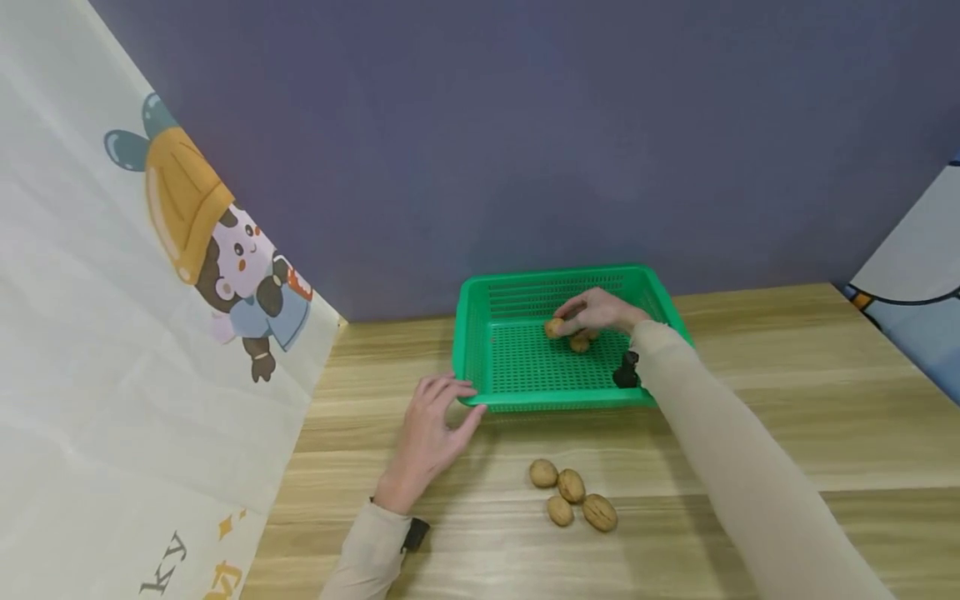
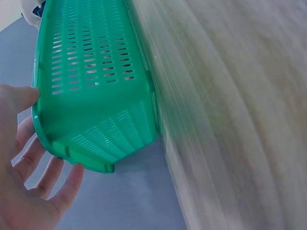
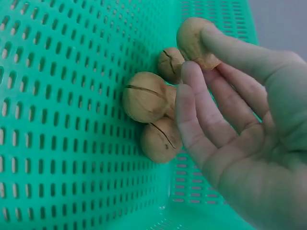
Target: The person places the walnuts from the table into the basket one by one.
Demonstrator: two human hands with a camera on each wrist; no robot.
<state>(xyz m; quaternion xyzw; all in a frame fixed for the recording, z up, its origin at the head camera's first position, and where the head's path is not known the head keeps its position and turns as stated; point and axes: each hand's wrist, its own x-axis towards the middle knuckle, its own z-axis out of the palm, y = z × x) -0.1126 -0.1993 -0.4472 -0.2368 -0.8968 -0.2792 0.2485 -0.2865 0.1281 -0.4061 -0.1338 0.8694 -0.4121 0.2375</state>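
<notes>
A green plastic basket [image 1: 555,400] with slotted walls stands on the table. My right hand [image 1: 600,312] reaches inside it and pinches a walnut [image 3: 194,43] between thumb and fingers. Close by those fingers, in the right wrist view, a group of walnuts [image 3: 144,97] with dark cracks lies on the basket's floor. At the basket's near left corner is my left hand [image 1: 431,425], its fingers spread and lightly bent. Its fingertips and thumb touch the rim [image 2: 37,112] on either side of that corner.
Several more walnuts [image 1: 570,485] lie together on the wooden table [image 1: 465,533], in front of the basket. A dark wall [image 1: 525,150] rises right behind it. To the left hangs a white sheet [image 1: 82,317] with a cartoon figure.
</notes>
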